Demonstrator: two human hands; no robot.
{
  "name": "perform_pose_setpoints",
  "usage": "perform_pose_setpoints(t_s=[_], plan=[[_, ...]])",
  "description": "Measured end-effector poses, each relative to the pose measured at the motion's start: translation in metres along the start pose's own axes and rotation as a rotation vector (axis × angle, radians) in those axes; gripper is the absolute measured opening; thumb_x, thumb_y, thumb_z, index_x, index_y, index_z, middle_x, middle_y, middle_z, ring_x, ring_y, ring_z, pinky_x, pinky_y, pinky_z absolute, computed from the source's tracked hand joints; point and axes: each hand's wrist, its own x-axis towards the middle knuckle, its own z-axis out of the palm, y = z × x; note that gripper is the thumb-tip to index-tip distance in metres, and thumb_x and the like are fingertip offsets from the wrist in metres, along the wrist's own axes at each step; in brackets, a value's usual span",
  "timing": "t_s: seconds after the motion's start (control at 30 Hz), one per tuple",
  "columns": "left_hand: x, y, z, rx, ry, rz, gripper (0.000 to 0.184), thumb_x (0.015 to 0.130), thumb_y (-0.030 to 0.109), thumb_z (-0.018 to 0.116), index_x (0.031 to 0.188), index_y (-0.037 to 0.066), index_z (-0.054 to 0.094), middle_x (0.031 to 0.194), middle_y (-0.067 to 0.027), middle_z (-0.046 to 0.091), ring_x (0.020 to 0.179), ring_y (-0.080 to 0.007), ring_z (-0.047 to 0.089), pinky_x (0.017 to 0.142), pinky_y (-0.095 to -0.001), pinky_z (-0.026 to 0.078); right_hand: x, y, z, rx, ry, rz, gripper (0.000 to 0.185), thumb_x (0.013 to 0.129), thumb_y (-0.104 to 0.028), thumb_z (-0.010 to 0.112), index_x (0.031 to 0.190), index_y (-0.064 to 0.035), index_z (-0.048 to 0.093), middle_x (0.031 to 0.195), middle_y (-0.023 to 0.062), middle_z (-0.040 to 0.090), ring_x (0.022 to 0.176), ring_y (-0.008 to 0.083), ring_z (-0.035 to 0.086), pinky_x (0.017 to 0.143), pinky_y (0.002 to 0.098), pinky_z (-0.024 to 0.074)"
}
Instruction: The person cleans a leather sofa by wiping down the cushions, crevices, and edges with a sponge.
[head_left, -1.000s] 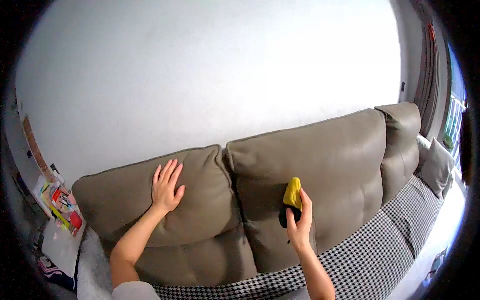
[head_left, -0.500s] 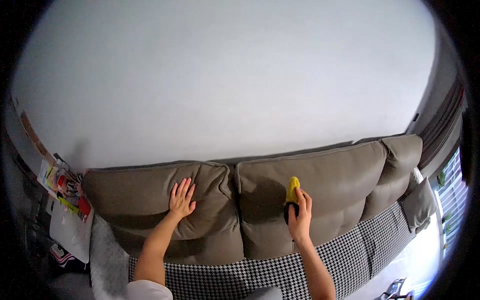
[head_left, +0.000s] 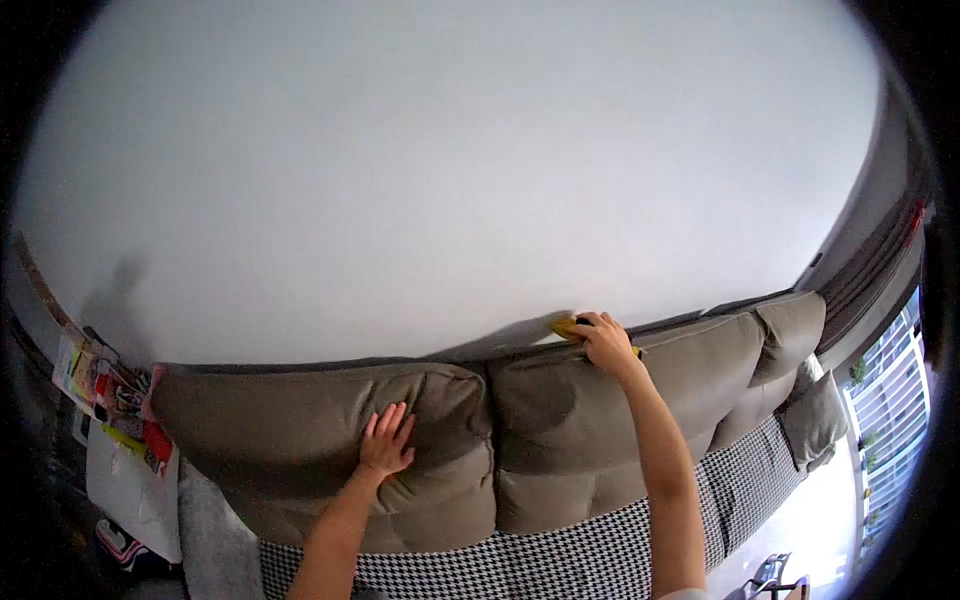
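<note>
My left hand (head_left: 387, 440) lies flat with fingers spread on the left brown back cushion (head_left: 270, 420) of a sofa, near its right side. Up at the top edge of the neighbouring back cushion (head_left: 600, 420), my right hand (head_left: 607, 340) is closed around a small yellow-and-black brush-like object (head_left: 566, 328). Its yellow end points left, close to the white wall (head_left: 450, 180); contact with the wall cannot be made out. My fingers hide part of it.
The houndstooth seat (head_left: 480, 570) runs below the cushions. A grey pillow (head_left: 815, 420) rests at the sofa's right end, near a bright window (head_left: 895, 390). On the left, a white side table (head_left: 135, 490) bears papers and red and yellow items.
My right hand has moved up with the yellow-and-black object, from the cushion's front to its top edge by the wall. My left hand stays on its cushion; the view has shifted somewhat.
</note>
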Motion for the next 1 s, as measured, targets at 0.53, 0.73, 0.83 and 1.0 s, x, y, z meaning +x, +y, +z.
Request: perform_pose_setpoints(t_s=[0.53,0.73,0.83,1.0], plan=[[0.031,0.019,-0.126,-0.465,0.120,0.256,0.055,0.096,0.037,0.059,0.139,0.004,0.052,0.146,-0.0181,0.049,0.135,-0.0365,0.046,0.109,-0.0516,0.038,0.054,-0.177,0.032,0.566,-0.134,0.351,0.042,0.087,-0.003,0.043,0.121,-0.0049,0.068,0.117,0.0145,0.071,0.107,0.0263,0.066,0.098,0.0370,0.0494],[0.095,-0.091,-0.146,-0.345,-0.094,0.034,0.059,0.095,0.051,0.055,0.127,0.001,0.060,0.124,-0.0205,0.063,0.118,-0.0339,0.059,0.094,-0.0518,0.046,0.054,-0.196,0.023,0.356,-0.067,0.323,0.049,0.082,-0.010,0.056,0.131,-0.0065,0.059,0.121,0.0226,0.066,0.113,0.0380,0.063,0.102,0.0425,0.0482],[0.078,-0.096,-0.135,-0.433,-0.401,0.033,0.072,0.097,0.063,0.046,0.135,0.003,0.059,0.113,-0.0231,0.067,0.106,-0.0364,0.065,0.090,-0.0515,0.047,0.058,-0.164,0.068,0.024,-0.076,0.039,0.047,0.087,-0.017,0.057,0.134,-0.0090,0.059,0.128,0.0218,0.063,0.116,0.0408,0.060,0.103,0.0476,0.0476],[0.032,-0.084,-0.133,-0.487,-0.330,0.168,0.071,0.097,0.061,0.048,0.141,0.005,0.055,0.101,-0.0274,0.067,0.093,-0.0367,0.066,0.085,-0.0512,0.046,0.063,-0.194,0.098,-0.161,-0.495,0.477,0.034,0.093,-0.023,0.054,0.124,-0.0171,0.067,0.120,0.0149,0.068,0.111,0.0377,0.063,0.093,0.0499,0.0510]])
